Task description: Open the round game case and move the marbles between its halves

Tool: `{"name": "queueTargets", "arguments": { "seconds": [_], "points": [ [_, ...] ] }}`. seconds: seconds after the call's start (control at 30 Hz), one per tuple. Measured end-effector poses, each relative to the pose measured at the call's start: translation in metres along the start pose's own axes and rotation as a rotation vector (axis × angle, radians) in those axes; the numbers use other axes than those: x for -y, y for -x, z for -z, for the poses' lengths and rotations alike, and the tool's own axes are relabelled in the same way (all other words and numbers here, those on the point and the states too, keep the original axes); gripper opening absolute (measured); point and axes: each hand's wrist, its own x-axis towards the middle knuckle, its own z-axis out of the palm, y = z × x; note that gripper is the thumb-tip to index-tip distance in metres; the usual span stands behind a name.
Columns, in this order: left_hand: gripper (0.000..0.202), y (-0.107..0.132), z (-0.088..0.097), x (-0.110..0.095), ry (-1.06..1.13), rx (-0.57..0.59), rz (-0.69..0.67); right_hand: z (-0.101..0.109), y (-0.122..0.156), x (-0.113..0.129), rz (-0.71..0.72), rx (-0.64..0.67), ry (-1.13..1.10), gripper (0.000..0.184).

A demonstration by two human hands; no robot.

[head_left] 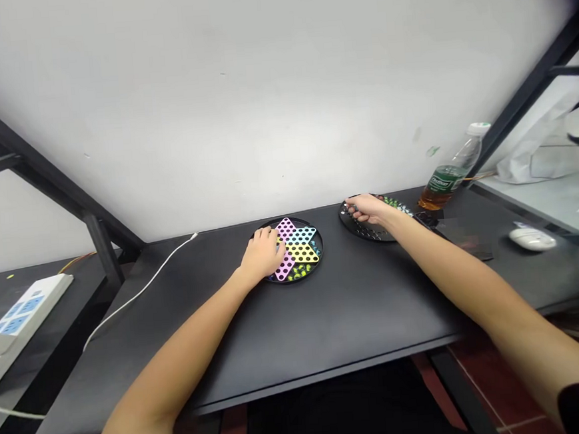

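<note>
Obs., head cam: you're seated at the table (338, 320), both arms reaching fwd, one round board per hand.

L: left hand (263, 254) rests over the near-left edge of the star board (320, 244), a black disc w/ pink, yellow & blue star points. Fingers curled down, hand narrow. Can't tell if anything's held: fingertips hidden behind the knuckles.

R: right hand (366, 209) is on the black board (344, 221), a round perforated disc to the right of the star board, well apart from it. Fingers gathered narrow at the far-left part of the disc; can't tell if they're on a marble or just touching the board.

Marbles (392, 202): green & other colours, bunched at far-right of black board, just past your right hand. More sit along the star board's near edge, yellow-green & blue.

Handling note: keep wrists raised & work w/ fingertips only, so your palms don't drag across seated marbles. Steady each disc w/ light pressure at rim.

Hidden/unclear: palms cover part of both boards, so no reliable marble count or hole-by-hole layout. Marble colours on black board hard to separate at this res.

Nearby: bottle (447, 178) w/ amber liquid, right of black board. Mouse (532, 238) further right. White cable (139, 289) runs left to power strip (26, 311).
</note>
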Motion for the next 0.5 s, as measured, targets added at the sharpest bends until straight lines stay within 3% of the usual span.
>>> {"name": "queueTargets", "arguments": {
  "seconds": [0.1, 0.2, 0.33, 0.5],
  "points": [
    [0.038, 0.001, 0.001, -0.001, 0.002, 0.011, 0.008, 0.010, -0.024, -0.015, 0.098, -0.207, 0.375, 0.021],
    [0.039, 0.001, 0.003, -0.002, 0.003, 0.024, 0.017, 0.012, -0.045, -0.023, 0.169, -0.261, 0.682, 0.015],
    [0.039, 0.001, 0.004, -0.001, 0.002, 0.030, 0.019, 0.013, -0.062, -0.032, 0.193, -0.292, 0.720, 0.031],
    [0.040, 0.001, 0.001, 0.000, 0.004, 0.027, 0.009, 0.017, -0.071, -0.042, 0.234, -0.310, 0.581, 0.037]
  ]
}}
